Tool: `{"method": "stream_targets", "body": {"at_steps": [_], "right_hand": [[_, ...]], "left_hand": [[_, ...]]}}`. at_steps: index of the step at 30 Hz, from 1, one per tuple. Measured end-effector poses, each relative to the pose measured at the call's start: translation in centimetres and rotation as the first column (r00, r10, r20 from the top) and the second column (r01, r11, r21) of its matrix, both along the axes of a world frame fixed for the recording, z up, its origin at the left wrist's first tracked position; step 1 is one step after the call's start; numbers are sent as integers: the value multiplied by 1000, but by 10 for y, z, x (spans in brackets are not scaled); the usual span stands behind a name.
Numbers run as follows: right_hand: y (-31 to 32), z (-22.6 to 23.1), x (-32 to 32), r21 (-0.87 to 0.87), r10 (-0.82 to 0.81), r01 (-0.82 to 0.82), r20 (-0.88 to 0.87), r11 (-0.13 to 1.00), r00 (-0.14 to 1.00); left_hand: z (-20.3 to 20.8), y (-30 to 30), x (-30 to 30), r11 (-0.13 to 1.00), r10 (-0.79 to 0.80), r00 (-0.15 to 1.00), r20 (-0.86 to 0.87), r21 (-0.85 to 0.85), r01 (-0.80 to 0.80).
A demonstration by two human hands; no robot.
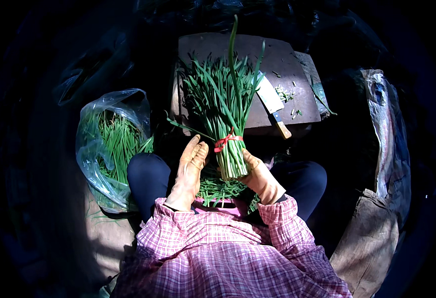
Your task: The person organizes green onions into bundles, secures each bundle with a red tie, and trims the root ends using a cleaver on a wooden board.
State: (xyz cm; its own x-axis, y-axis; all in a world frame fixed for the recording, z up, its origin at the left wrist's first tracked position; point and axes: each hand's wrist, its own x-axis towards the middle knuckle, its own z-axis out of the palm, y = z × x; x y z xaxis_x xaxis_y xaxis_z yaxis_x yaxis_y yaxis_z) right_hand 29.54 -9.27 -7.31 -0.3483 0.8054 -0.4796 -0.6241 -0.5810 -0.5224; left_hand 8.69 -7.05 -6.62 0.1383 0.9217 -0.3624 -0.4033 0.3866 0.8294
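Board [305, 107]: landmark; left, right, near and far are as the person sees it.
Bundle [218, 102]: long green leaves, leafy end over the board's left half, pale stem end past its near edge.
Tie [228, 142]: red, around the stems off the board's near edge; knot and loose tails show. Can't tell how tight.
Right hand [263, 178]: off the board's near edge, clamped on the bundle's stem end, thumb in front, fingers hidden behind.
Left hand [190, 166]: off the board's near left corner, fingers apart from the stems, not gripping the bundle. Stray leaf passes by the fingertips; contact unclear.
Cleaver [270, 97]: blade on the board, just right of the bundle; wooden handle over the near edge.
Cut bits [283, 94]: on the board, right of the bundle, around the blade.
Clear bag [86, 136]: left of the board and nearer the person; loose greens [118, 141] inside, unbundled.
Pink container [237, 208]: nearer the person than the board, between the knees; loose green pieces [218, 187] heaped in or over it.
Done, my read: this bundle gathered, tied, stem ends roughly level.
Left, my read: few long strays poke out; bag's greens still untied.
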Motion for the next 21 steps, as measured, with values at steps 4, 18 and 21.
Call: {"method": "stream_targets", "body": {"at_steps": [4, 18, 21], "right_hand": [[-3, -5, -1, -29, -27, 26, -35, 999, 999], [-12, 36, 4, 355, -358, 110, 773, 928, 523], [-11, 67, -2, 400, -428, 176, 722, 899, 543]], "left_hand": [[-29, -1, 17, 916, -116, 805, 582, -251, 313], [-34, 4, 33, 899, -268, 802, 534, -160, 407], [-30, 7, 31, 909, -236, 825, 513, -182, 374]]}}
